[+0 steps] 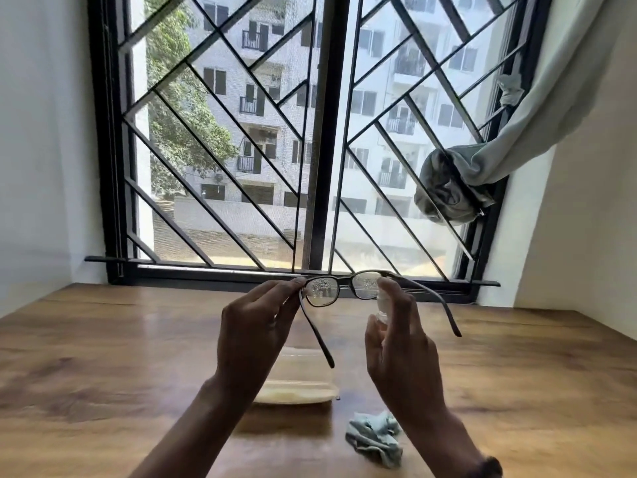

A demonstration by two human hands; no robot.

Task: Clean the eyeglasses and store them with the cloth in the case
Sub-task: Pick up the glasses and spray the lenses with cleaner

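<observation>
From the head camera, the left hand [255, 326] pinches the eyeglasses [324, 292] at their frame corner and holds them up above the surface [103, 357], arms unfolded, lenses speckled with droplets. The right hand [400, 350] grips a small spray bottle [382, 305] just beside the right lens. The open case [300, 391] lies below the left hand. The crumpled cloth [375, 439] lies beside the right wrist.

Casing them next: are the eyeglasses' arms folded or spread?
Spread. Both arms of the eyeglasses stick out toward the person; the left hand pinches the frame's corner, the right hand holds a spray bottle.
</observation>
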